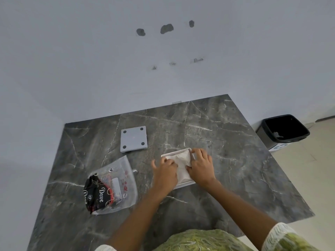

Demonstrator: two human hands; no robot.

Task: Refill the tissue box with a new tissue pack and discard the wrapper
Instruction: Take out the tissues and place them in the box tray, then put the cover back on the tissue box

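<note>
A white open tissue box [183, 151] lies on the dark marble table [226, 160], with a stack of white tissues [182, 166] in it. My left hand [165, 173] presses on the tissues' left side, fingers bent over them. On the right side of the stack rests my right hand [201, 165], its fingertips at the box's far corner. The grey box lid [133, 138], underside up with four dark pads, lies further back to the left. An emptied clear-and-black wrapper [110, 187] printed "Dove" lies at the left of the box.
A black waste bin [284, 130] stands on the floor beyond the table's right edge. A white wall with patched holes rises behind the table. The table's near edge is at my body.
</note>
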